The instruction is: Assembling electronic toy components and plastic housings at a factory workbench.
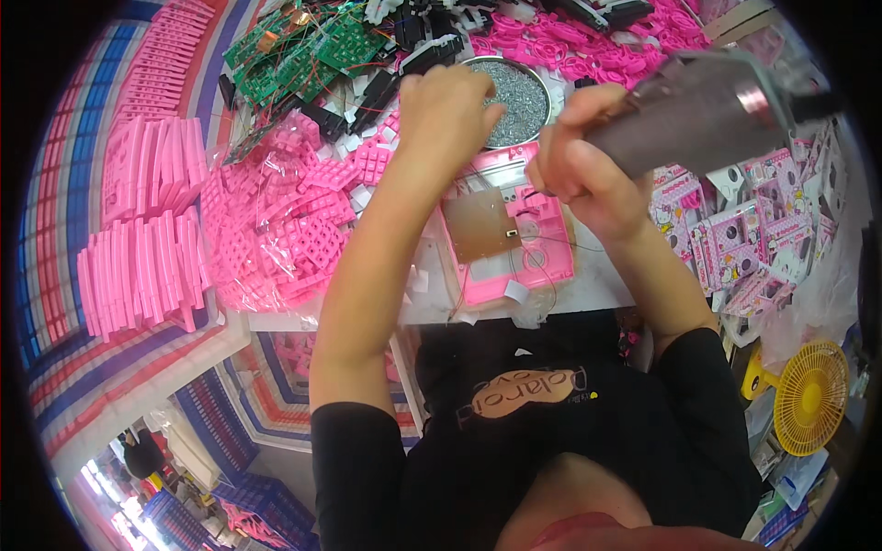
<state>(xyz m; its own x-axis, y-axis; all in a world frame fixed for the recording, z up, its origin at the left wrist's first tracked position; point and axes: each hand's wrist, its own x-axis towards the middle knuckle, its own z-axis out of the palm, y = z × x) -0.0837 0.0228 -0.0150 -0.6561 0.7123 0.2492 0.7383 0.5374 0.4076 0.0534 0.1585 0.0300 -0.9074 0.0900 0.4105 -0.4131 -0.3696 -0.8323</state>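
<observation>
The pink plastic housing [519, 243] lies flat on the white work surface [602, 275], just below my right fingers and to the right of my left forearm. A brownish square board [480, 225] sits in its left half, with thin wires trailing off the lower edge. My right hand [579, 174] is wrapped tight around the grey electric screwdriver [698, 115], fingers curled fully round its barrel, the tool slanting down toward the housing's upper edge; its tip is hidden behind my knuckles. My left hand [446, 115] reaches further out, fingers bent down at the rim of the round metal dish of small screws [522, 96]; whether they pinch anything I cannot tell, since the fingertips are hidden. Left of my left fingers lies a clear bag of pink keypad pieces [276, 230], and beyond that rows of pink panels [147, 239] stand on edge. Past my left fingertips are green circuit boards [312, 50]. Right of my right hand sit pink printed boxes [735, 239], and a yellow fan [808, 395] stands lower down
</observation>
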